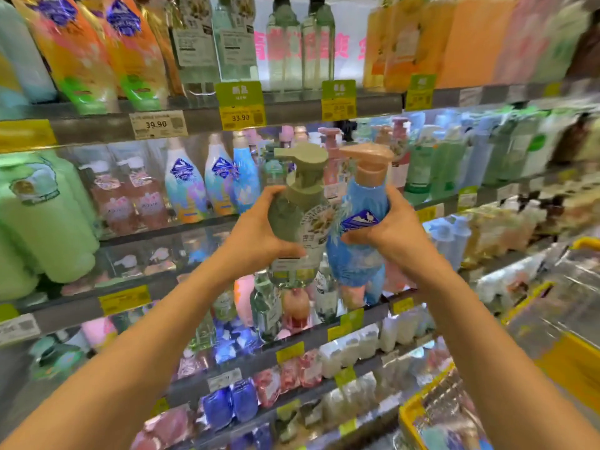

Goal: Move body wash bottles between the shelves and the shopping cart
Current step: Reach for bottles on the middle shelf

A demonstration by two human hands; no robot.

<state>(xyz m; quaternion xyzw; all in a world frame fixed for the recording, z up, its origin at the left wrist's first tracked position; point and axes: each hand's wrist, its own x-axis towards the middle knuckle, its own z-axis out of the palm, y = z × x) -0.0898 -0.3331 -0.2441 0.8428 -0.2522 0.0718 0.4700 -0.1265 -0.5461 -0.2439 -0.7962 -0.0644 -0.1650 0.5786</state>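
Bottles (302, 219) upright, one per hand (256, 232).

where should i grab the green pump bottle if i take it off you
Grip the green pump bottle by the neck under its pump head, coming from above. The left hand wraps the wide body and the blue bottle crowds its right side.

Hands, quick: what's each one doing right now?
Left hand: closed around the green pump bottle.
Right hand: closed around the blue pump bottle.
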